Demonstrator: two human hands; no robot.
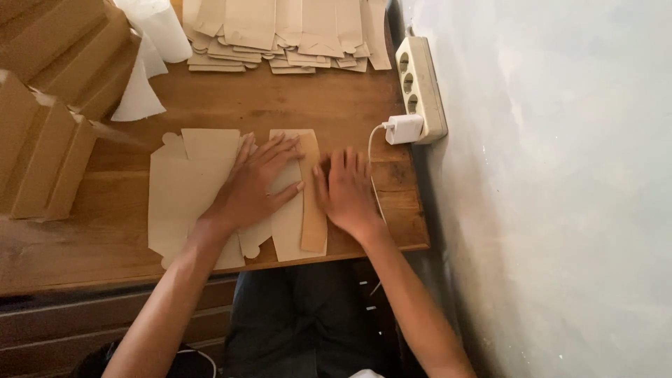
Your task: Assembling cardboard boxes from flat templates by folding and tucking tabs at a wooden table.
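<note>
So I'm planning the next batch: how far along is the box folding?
Done: folded boxes stacked at the table's left. In hand: the left hand and right hand press flat on one cardboard blank, its right flap folded over. Left: a pile of flat blanks at the far edge.

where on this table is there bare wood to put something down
Bare wood lies between the flat cardboard blank under both hands and the stack of blanks at the far edge, and along the near left edge of the table. The left side is crowded with folded boxes; the right edge holds the power strip, charger and cable.
</note>
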